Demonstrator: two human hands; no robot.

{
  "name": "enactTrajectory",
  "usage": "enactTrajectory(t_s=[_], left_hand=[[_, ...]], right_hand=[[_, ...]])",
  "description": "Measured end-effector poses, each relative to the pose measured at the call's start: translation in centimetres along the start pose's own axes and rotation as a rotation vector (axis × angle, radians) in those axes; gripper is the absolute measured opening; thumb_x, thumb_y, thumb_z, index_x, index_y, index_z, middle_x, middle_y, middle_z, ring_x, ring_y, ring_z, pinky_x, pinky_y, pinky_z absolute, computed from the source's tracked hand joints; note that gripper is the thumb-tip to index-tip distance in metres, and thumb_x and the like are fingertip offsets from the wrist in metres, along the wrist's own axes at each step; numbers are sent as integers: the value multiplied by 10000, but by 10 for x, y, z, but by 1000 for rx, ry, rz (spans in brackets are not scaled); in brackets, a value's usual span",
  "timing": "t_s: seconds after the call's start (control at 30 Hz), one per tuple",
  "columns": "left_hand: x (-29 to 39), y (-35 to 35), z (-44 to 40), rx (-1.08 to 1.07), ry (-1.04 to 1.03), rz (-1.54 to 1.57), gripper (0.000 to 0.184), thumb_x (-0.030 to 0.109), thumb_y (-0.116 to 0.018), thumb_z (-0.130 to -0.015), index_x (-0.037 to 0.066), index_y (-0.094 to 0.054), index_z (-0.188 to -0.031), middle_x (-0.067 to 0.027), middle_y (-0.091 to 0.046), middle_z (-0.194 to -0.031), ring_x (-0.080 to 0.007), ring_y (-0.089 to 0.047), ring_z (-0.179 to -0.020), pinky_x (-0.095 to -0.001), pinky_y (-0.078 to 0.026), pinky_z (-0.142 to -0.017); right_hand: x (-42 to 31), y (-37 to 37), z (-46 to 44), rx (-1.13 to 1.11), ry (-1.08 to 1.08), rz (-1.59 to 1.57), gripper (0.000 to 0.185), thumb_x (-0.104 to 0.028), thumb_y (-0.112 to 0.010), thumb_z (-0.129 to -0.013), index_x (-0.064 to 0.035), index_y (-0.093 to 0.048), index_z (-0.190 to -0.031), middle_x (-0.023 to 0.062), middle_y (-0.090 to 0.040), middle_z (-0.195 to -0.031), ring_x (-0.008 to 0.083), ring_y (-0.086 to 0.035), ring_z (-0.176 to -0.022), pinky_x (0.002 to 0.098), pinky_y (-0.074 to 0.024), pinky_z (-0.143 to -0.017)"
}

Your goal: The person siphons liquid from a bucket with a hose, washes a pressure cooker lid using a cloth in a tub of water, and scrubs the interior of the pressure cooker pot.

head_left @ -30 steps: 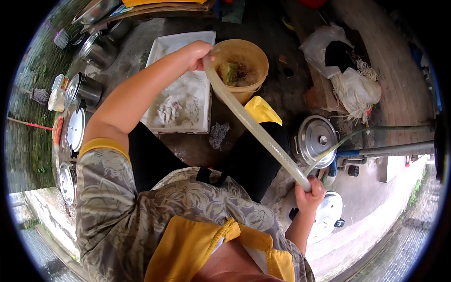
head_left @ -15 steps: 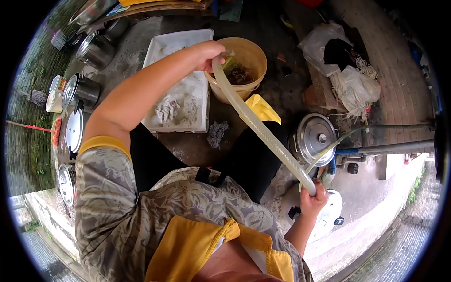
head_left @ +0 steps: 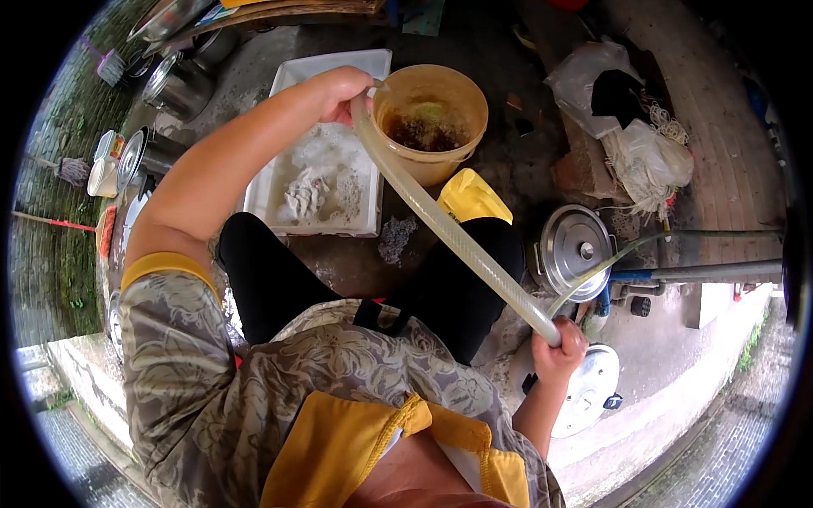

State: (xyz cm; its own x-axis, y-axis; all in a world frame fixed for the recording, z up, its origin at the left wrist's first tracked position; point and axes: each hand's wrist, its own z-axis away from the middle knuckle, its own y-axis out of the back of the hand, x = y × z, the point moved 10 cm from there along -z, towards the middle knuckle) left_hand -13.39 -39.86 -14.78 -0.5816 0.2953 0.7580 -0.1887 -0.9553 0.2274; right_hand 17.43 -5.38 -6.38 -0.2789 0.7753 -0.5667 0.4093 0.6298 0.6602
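My left hand [head_left: 345,93] is wrapped round the upper end of a thick translucent hose [head_left: 449,230], beside the rim of a yellowish bucket [head_left: 439,157]. Brown liquid with something greenish in it shows inside the bucket. Lower right, my right hand [head_left: 559,349] grips the other end of the thick hose, where a thinner greenish hose [head_left: 631,246] meets it. Left of the bucket lies a white tray [head_left: 370,227] holding foamy water and a pale, crumpled cloth [head_left: 306,193]. A yellow object [head_left: 474,197] stands below the bucket, near my knee.
Lidded metal pots stand at right [head_left: 576,251], lower right [head_left: 586,394] and upper left [head_left: 178,87]. Plastic bags [head_left: 648,161] with white strings lie at upper right. A grey mesh clump [head_left: 395,239] is on the floor. A red broom [head_left: 105,231] is far left.
My left hand first moved right over the bucket's rim, then back left with the hose end. My left arm and knee are now further left. The greenish thing in the bucket has shifted and shows less.
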Motion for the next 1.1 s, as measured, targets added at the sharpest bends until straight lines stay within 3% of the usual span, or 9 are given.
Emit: enactTrajectory(t_s=[0.33,0.7,0.73,0.93,1.1], left_hand=[[16,-6,-15,13,-56,18,138,260,-461,-890,131,-505,-911,6,-515,-678,-120,-490,-587,-291,-447,-489],[-30,-6,-13,-22,118,-77,170,246,-408,-901,103,-498,-882,6,-521,-649,-111,-457,-490,-281,-425,-486],[-38,-7,-20,-52,135,-52,107,247,-476,-871,141,-486,-889,7,-501,-707,-129,-486,-613,-333,-458,-526],[-46,-33,-10,-124,105,46,120,254,-495,-868,134,-499,-874,7,-499,-647,-112,-475,-533,-266,-422,-460],[-45,-51,-8,-148,55,214,141,258,-502,-869,119,-501,-888,-11,-499,-630,-125,-459,-499,-265,-401,-440]], right_hand=[[-4,4,-4,39,-29,28,171,-46,-660,-580,-44,-496,-627,102,-524,-570,264,-525,-492,311,-407,-467],[0,6,2,11,-27,27,175,-52,-666,-586,-52,-496,-626,93,-517,-560,259,-520,-485,313,-396,-459],[0,7,3,12,-28,27,175,-52,-666,-586,-52,-496,-626,93,-517,-560,259,-520,-485,313,-396,-459],[2,13,5,30,-20,-14,177,-51,-660,-584,-53,-489,-627,98,-514,-557,265,-515,-479,316,-396,-457],[0,21,6,92,8,-1,173,-45,-651,-585,-48,-484,-629,95,-504,-548,265,-505,-473,316,-390,-454]])
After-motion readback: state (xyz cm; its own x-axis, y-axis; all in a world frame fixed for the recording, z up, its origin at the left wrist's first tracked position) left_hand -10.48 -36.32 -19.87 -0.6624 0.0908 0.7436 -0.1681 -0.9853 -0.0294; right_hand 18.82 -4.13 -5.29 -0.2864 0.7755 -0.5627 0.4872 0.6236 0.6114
